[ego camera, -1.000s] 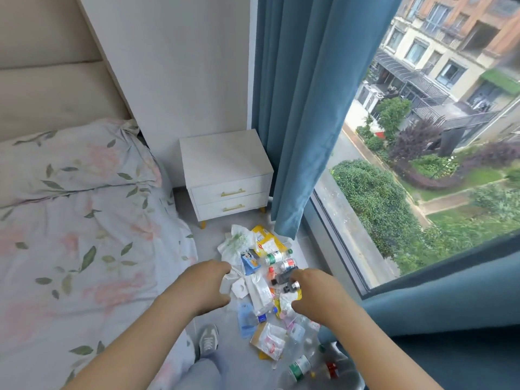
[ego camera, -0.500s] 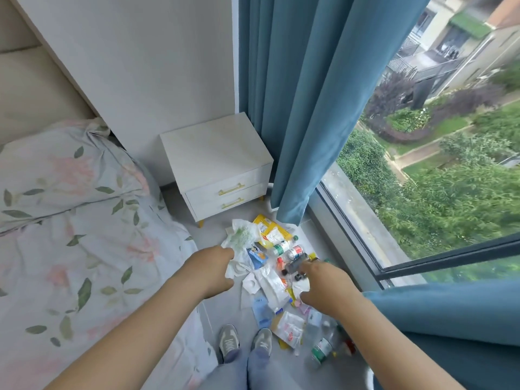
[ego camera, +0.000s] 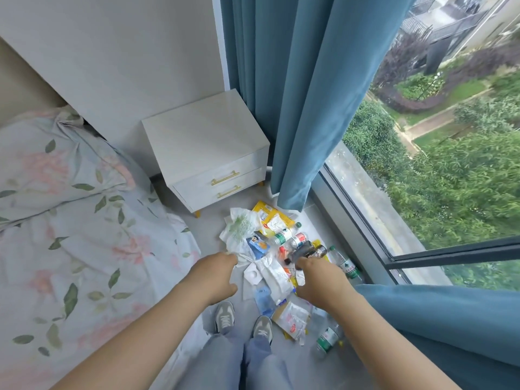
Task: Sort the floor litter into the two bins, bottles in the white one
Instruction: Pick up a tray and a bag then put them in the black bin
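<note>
The litter pile (ego camera: 271, 273) lies on the smooth grey floor (ego camera: 209, 232) between the white nightstand (ego camera: 205, 142) and the window. It holds a crinkled white plastic bag (ego camera: 239, 229) with green print, a glossy yellow packet (ego camera: 266, 211), a flat blue pouch (ego camera: 264, 299) and clear round bottles with a green label (ego camera: 283, 235) and a red label (ego camera: 298, 239), all overlapping so their edges blur together. The right hand (ego camera: 323, 280) curls round a small dark bottle (ego camera: 305, 251) held over the pile, its fingers hiding the bottle's near end. The left hand (ego camera: 216, 274) is bunched at the white bag's corner with its fingers turned away, so whether it grips the bag cannot be told.
</note>
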